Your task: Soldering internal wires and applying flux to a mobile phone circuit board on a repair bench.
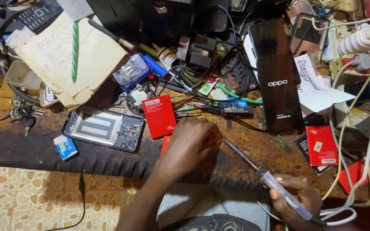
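My left hand [190,143] rests fisted on the dark worn bench, knuckles down, covering whatever lies under it; a red edge [165,144] shows at its left side. My right hand [296,197] grips a soldering iron [260,172] with a clear handle, its metal tip pointing up-left to just beside the left hand's fingers. A red phone battery [159,116] lies just above the left hand. An opened phone frame [103,128] lies to the left.
A black phone back cover [279,81] and another red battery [321,145] lie to the right. Tangled wires [202,81], white cables [356,171], keys [22,113], a brown envelope [65,60] with a green pen [75,51], and a keypad phone [37,15] crowd the bench. Tiled floor [31,192] shows below.
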